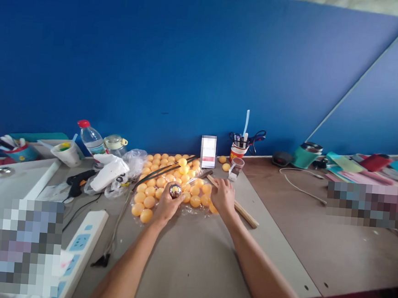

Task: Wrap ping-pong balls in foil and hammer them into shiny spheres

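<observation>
Along the near side of the flat grey tabletop (190, 263), bare surface runs forward to both hands and, on the right, out to the straight seam with a brown tabletop (303, 226). At the back, a tall blue partition (178, 64) closes off the reach. Left of centre, the left hand (167, 206) is wrapped around a shiny, round-ended silver metal object (175, 191), just in front of the orange balls in clear plastic (161, 182). Bent fingers of the right hand (223, 199) touch a long pale wooden strip (246, 215) beside those balls; whether they grip it, I cannot tell. Long thin black strips (159, 170) cross the balls. Past the right hand stand a small clear plastic cup (236, 169) and a red-and-white cup of pens (239, 151). A long white power strip (86, 239) limits room on the left.
</observation>
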Demonstrator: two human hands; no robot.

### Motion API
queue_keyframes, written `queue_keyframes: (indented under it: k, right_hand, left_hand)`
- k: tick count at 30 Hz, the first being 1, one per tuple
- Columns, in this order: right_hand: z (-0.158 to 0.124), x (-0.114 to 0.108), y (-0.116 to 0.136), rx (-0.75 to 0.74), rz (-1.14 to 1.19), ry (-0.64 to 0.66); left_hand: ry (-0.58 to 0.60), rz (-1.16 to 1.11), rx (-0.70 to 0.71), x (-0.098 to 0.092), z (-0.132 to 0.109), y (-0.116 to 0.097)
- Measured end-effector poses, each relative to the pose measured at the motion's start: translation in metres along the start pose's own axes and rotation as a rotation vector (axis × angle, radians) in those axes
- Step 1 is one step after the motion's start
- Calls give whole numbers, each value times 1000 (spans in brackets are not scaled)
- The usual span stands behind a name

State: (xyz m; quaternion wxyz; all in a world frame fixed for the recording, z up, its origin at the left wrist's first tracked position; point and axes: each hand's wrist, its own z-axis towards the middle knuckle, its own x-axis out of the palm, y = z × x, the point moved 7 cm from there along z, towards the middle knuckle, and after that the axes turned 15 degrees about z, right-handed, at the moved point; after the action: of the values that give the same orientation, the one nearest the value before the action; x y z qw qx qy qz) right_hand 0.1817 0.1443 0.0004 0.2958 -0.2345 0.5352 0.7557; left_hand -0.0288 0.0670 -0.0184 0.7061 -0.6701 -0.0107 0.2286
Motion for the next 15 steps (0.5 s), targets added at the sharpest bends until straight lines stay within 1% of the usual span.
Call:
queue_keyframes:
  k: [1, 3, 6, 10, 15]
  right_hand:
    - [1, 0, -6, 54, -87, 37]
    - [4, -1, -15, 127, -190, 96]
    - [7, -4, -25, 175, -224, 128]
    - [9, -1, -36, 201, -249, 192]
    - [10, 3, -36, 181, -252, 239]
  left_hand:
    - [6, 26, 12, 0, 0, 0]
    - [7, 71, 27, 0, 1, 1]
    - [4, 97, 31, -1, 1, 2]
    - [8, 120, 25, -1, 0, 0]
    - [6, 158, 17, -3, 0, -2]
